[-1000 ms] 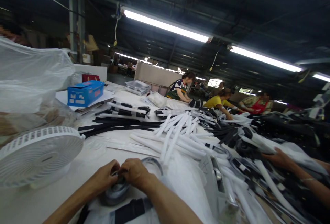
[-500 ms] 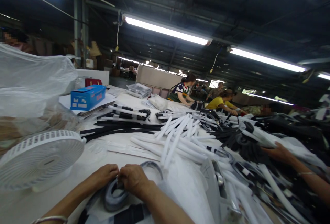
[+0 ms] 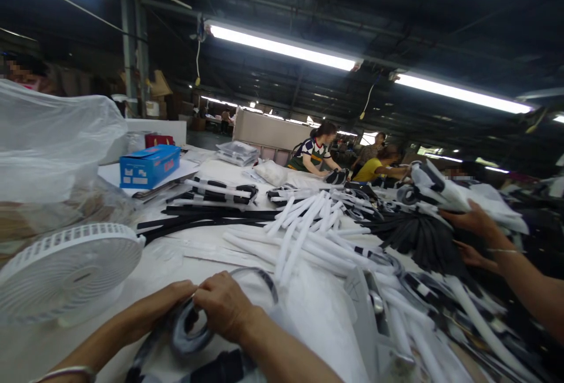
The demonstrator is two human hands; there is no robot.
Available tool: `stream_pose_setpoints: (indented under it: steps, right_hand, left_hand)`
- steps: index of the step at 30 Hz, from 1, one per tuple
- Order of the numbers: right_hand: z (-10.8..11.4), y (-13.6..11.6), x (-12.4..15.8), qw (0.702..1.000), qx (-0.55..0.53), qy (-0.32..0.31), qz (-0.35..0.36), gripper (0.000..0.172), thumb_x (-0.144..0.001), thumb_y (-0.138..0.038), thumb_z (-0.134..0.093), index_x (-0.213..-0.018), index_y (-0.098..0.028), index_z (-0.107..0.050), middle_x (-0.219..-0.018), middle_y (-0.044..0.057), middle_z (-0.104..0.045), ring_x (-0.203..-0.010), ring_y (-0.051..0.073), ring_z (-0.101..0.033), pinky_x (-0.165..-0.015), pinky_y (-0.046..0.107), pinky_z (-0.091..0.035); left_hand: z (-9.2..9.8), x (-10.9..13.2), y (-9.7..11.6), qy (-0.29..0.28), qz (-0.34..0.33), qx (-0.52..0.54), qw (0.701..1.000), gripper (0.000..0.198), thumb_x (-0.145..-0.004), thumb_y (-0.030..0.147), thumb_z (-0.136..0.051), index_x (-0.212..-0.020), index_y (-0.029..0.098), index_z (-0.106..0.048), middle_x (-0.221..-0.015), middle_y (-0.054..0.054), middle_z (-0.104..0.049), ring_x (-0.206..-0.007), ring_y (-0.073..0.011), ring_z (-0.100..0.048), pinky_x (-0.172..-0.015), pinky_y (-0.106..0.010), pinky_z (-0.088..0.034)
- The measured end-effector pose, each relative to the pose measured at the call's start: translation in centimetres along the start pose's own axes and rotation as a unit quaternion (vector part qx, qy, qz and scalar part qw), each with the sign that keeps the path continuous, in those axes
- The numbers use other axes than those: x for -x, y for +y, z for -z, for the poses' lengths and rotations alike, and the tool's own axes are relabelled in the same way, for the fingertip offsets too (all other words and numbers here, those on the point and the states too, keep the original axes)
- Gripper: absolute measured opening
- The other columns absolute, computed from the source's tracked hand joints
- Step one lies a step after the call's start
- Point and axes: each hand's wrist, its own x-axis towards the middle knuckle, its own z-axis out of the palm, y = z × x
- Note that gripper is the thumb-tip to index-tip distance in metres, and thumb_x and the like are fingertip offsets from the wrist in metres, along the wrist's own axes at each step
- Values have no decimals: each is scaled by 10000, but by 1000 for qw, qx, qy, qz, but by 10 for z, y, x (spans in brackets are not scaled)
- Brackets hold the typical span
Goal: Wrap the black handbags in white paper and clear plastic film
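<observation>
Both my hands, left hand (image 3: 161, 308) and right hand (image 3: 224, 305), are pinched shut on the grey strap loop (image 3: 187, 336) right between them at the desk's (image 3: 145, 277) near edge.

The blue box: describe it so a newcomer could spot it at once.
Start at the long white table and look to its far left, beyond the round white fan and beside the heap of clear plastic bags. There the blue box rests on a stack of papers. It is the only bright blue thing among the black and white straps.
</observation>
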Motion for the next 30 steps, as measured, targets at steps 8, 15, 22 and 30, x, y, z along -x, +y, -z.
stream_pose_setpoints:
  steps: [8,15,22,30]
  right_hand:
    - [25,-11,7,997,27,53,46,84,-901,-239,-635,-843,-192,-596,-859,12,-679,-800,179,-572,-774,328,-412]
    - [38,-20,11,985,-81,148,-28,96,-846,-120,-681,-794,-188,-636,-897,15,-695,-842,161,-612,-813,303,-428]
    - [66,-30,19,951,-258,102,-137,202,-789,-8,-660,-691,-185,-667,-799,17,-641,-799,152,-603,-782,271,-451]
    - [84,-29,18,938,-244,1,-248,238,-632,-30,-731,-681,-185,-558,-709,-46,-537,-672,120,-501,-626,240,-356]
  left_hand:
    - [-18,19,6,-13,100,197,975,433,-567,517,-818,-728,143,-672,-707,-67,-688,-666,-191,-590,-576,-254,-467]
    - [-25,29,25,-51,-3,179,983,467,-630,583,-773,-727,156,-610,-685,-33,-655,-652,-174,-572,-632,-280,-474]
    - [-40,35,28,-8,-46,73,996,294,-621,385,-711,-757,183,-547,-633,34,-561,-576,-112,-495,-565,-229,-371]
    - [-51,45,29,8,-49,7,999,254,-610,311,-695,-786,187,-560,-568,79,-448,-520,-90,-372,-506,-226,-250]
